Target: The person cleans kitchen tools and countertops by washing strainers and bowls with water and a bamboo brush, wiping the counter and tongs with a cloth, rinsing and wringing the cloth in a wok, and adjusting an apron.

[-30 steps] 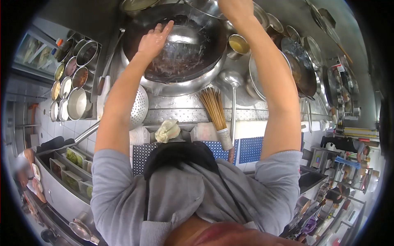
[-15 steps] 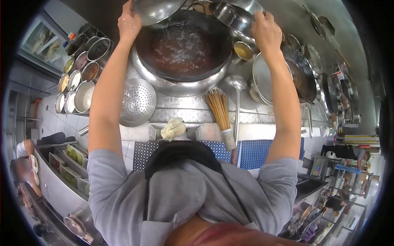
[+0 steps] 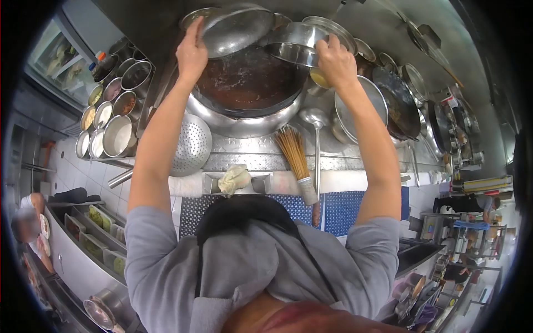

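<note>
At the far side of the wok (image 3: 244, 105), my left hand (image 3: 192, 58) grips the rim of a tilted metal strainer (image 3: 236, 32). It hangs over the back of the wok, which holds dark reddish-brown liquid. My right hand (image 3: 336, 62) has its fingers closed on the edge of a shiny steel basin (image 3: 297, 38), tipped toward the strainer above the wok's right side. What the basin contains is hidden from me. A perforated skimmer (image 3: 191, 145) lies near my left forearm. Between my arms rest a bamboo wok brush (image 3: 292, 152) and a ladle (image 3: 315, 117).
Several metal pots of ingredients (image 3: 117, 136) stand at left. A cup of yellow liquid (image 3: 320, 77), a pot (image 3: 363, 102) and a dark wok (image 3: 395, 105) sit at right. A crumpled cloth (image 3: 234, 178) lies at the front edge. Other people are at both sides.
Both hands have come inward and nearer to me, bringing the strainer and the basin close together over the wok. The liquid's surface looks calmer than before.
</note>
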`<control>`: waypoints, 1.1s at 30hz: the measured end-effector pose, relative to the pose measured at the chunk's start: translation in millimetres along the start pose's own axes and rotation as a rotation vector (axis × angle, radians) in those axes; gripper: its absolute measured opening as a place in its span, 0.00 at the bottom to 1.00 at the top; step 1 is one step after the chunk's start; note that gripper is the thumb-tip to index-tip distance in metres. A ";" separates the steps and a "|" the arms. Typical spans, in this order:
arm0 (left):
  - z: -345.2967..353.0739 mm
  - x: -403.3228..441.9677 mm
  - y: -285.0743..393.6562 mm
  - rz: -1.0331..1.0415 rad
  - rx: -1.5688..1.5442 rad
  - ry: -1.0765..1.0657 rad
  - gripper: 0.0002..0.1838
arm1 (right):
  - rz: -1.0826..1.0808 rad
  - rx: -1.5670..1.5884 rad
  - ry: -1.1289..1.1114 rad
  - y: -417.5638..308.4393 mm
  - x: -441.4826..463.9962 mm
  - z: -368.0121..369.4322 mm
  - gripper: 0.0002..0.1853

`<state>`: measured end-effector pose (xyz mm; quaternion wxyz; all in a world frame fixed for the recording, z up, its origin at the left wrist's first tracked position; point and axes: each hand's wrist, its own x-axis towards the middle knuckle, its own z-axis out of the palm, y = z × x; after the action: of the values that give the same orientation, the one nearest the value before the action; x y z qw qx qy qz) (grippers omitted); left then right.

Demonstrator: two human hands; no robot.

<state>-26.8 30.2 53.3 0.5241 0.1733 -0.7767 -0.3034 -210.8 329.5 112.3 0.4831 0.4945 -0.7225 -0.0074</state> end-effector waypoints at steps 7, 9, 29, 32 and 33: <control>-2.0 -12.7 0.5 0.269 0.138 -0.099 0.33 | -0.029 0.000 -0.019 -11.9 -11.5 4.6 0.03; -3.6 -9.8 -7.3 0.175 0.074 0.001 0.33 | -0.032 0.040 -0.037 -13.6 -24.0 7.4 0.03; -26.7 -34.4 -49.1 -0.868 -0.937 -0.027 0.21 | 0.432 0.142 0.189 9.6 -37.6 20.7 0.02; -26.2 -34.0 -42.1 -0.696 -0.822 0.115 0.19 | 0.421 0.129 0.151 -3.7 -41.1 38.7 0.03; -26.8 -30.5 -45.4 -0.617 -0.755 0.118 0.20 | 0.470 0.139 0.103 -11.0 -40.2 37.3 0.04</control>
<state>7.6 6.0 9.2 0.4792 0.2102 -0.4939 -0.6944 -227.5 335.5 59.3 0.4724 0.3447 -0.7910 0.1799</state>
